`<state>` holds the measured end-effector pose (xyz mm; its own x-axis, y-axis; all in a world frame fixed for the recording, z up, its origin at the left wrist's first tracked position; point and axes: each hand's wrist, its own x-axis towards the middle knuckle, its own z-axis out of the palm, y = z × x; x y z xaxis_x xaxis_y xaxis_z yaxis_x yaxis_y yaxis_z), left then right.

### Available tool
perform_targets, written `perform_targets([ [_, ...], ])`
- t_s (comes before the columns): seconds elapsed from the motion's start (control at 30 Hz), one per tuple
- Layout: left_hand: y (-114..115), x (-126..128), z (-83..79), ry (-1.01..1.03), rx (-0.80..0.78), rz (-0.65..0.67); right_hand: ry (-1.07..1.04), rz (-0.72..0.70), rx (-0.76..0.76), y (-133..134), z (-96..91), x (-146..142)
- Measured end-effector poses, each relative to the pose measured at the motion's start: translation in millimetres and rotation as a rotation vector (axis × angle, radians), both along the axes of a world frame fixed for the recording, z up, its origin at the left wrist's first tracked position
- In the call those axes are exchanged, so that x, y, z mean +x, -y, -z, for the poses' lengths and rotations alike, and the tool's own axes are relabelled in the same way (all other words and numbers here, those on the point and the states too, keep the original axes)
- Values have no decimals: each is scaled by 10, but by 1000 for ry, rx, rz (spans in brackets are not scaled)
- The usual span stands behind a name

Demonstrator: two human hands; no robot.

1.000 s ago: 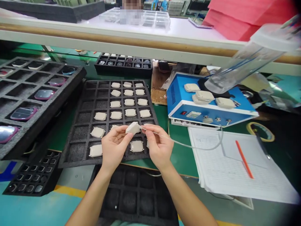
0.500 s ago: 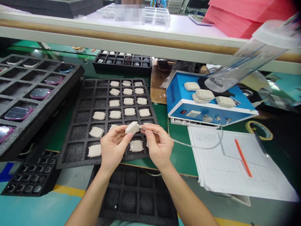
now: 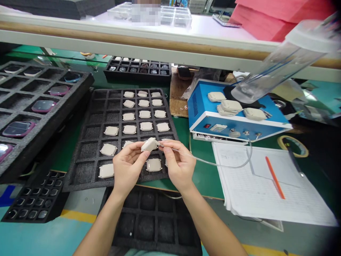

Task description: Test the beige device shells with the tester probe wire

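Note:
My left hand (image 3: 128, 164) pinches a cream-coloured watch case (image 3: 149, 144) between thumb and fingers, tilted above a foam tray. In my right hand (image 3: 181, 164) is the tip end of a clear thin tube (image 3: 213, 164), held like a pen. Its tip meets the right edge of the case, though the exact contact is too small to make out. Below lies the black foam tray (image 3: 90, 148) with several similar cases in its pockets. The tube runs right to a blue control box (image 3: 198, 103), which carries several more cases on top.
Written sheets (image 3: 255, 192) lie at right with an orange stick (image 3: 275, 177) and a tape roll (image 3: 293, 146). A clear cylinder (image 3: 282, 67) leans over the box. Another foam tray (image 3: 16, 151) with purple-rimmed watches stands left. A shelf edge (image 3: 106, 41) crosses the back.
The whole view has shifted very slightly. Both hands keep their hold, with the tube tip still at the case's edge.

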<state>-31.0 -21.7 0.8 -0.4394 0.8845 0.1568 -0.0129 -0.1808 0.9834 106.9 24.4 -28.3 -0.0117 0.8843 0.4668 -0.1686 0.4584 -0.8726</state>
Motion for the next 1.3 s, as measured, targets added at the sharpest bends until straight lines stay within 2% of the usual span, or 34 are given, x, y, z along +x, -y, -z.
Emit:
perform_targets([
  [1.3, -43, -23, -31, -69, -58, -38, -17, -5, 5, -48, -95, -42],
])
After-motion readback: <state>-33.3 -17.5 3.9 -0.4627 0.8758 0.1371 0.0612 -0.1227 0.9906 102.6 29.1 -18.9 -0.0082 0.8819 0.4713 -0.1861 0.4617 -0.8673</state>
